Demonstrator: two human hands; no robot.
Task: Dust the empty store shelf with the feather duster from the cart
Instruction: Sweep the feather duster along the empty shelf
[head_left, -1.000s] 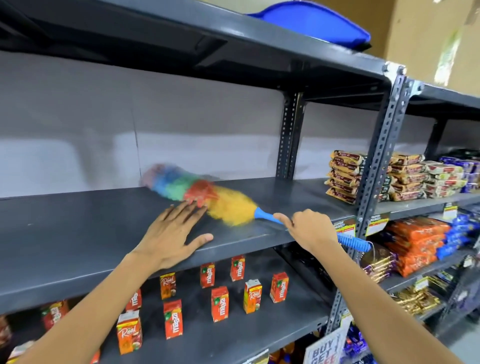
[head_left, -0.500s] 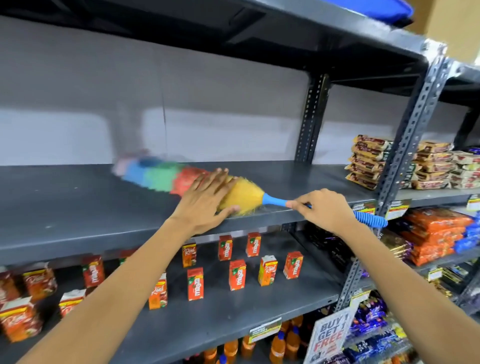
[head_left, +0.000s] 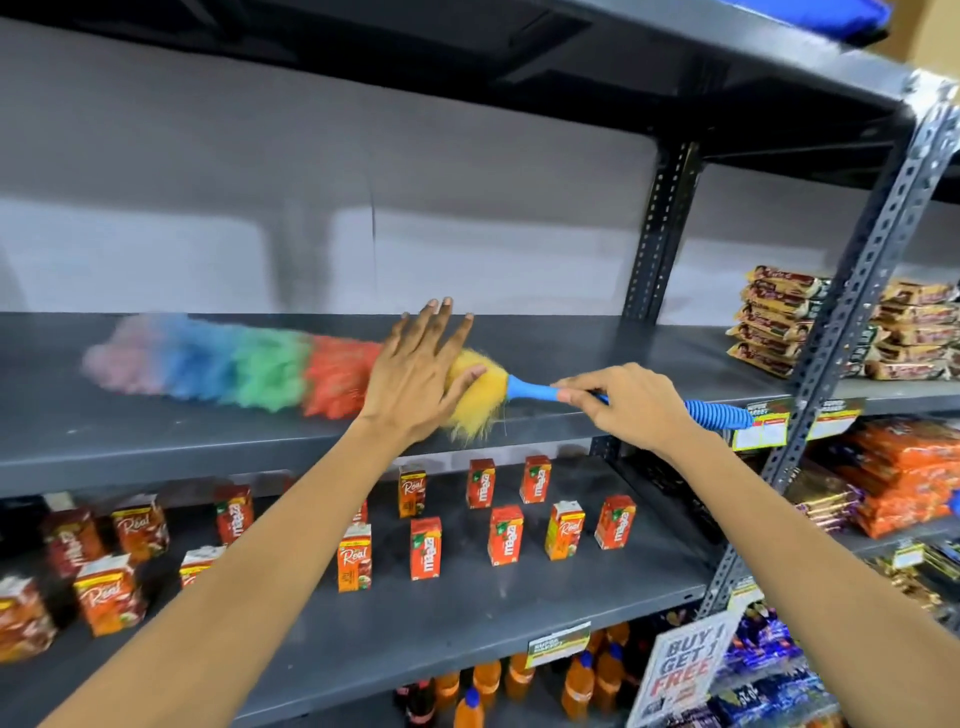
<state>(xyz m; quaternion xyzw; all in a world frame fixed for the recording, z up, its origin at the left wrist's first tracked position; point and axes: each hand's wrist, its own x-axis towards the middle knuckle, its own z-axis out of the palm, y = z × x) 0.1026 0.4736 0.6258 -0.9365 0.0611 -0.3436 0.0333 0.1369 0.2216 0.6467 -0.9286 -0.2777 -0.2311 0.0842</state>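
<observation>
A rainbow feather duster (head_left: 244, 369) lies across the empty grey shelf (head_left: 156, 441), its pink tip blurred at the left. My right hand (head_left: 623, 405) is closed around its blue handle, whose ribbed end sticks out to the right. My left hand (head_left: 421, 374) is flat and open, fingers spread, over the orange and yellow part of the duster head, hiding some of it.
Small orange juice cartons (head_left: 506, 535) stand on the shelf below, bottles (head_left: 576, 680) under that. A perforated steel upright (head_left: 857, 312) bounds the bay at the right, with stacked snack packs (head_left: 779, 322) beyond it. A "Buy 1 Get 1 Free" sign (head_left: 685, 670) hangs low right.
The duster has swept left along the shelf. My left hand has lifted from the shelf's front edge and moved over the duster head.
</observation>
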